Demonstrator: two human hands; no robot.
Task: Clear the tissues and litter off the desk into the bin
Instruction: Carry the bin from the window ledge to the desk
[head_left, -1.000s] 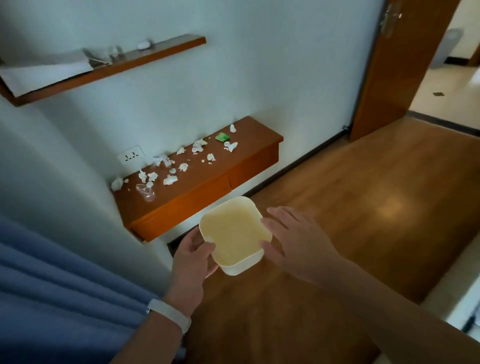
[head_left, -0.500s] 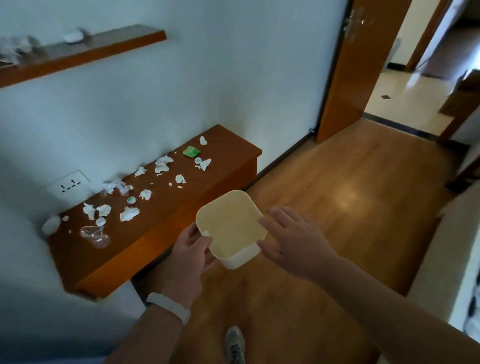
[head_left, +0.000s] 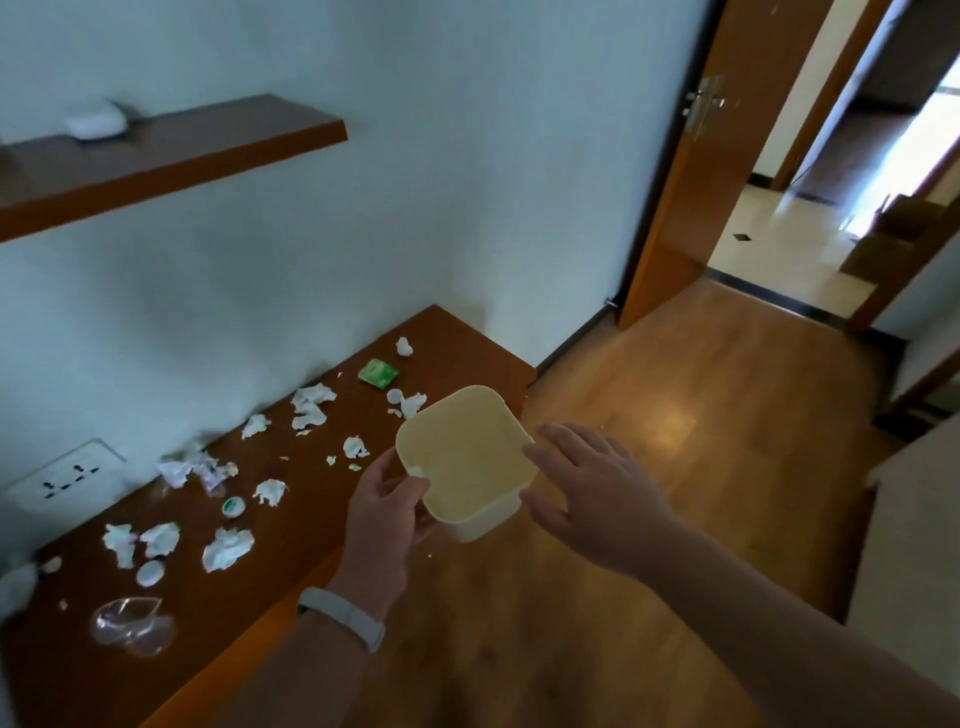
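A cream square bin (head_left: 467, 457), empty inside, hangs in the air just off the front edge of a low brown wooden desk (head_left: 291, 530). My left hand (head_left: 382, 525) grips its near-left corner. My right hand (head_left: 592, 488) is spread open at the bin's right side, fingers apart, close to the rim. Several crumpled white tissues (head_left: 227, 548) lie scattered over the desk, with a green packet (head_left: 378, 373), a green-and-white cap (head_left: 233, 506), a white cap (head_left: 150, 573) and a crushed clear plastic cup (head_left: 132, 626).
A wooden wall shelf (head_left: 171, 156) hangs above the desk with a white object on it. A wall socket (head_left: 65, 475) sits behind the desk. An open wooden door (head_left: 691, 171) leads out at the right. Wooden floor (head_left: 675, 415) spreads to the right.
I have come closer to the desk, which now fills the lower left. The bin, still held in my left hand, has reached the desk's front edge. My right hand stays beside it.
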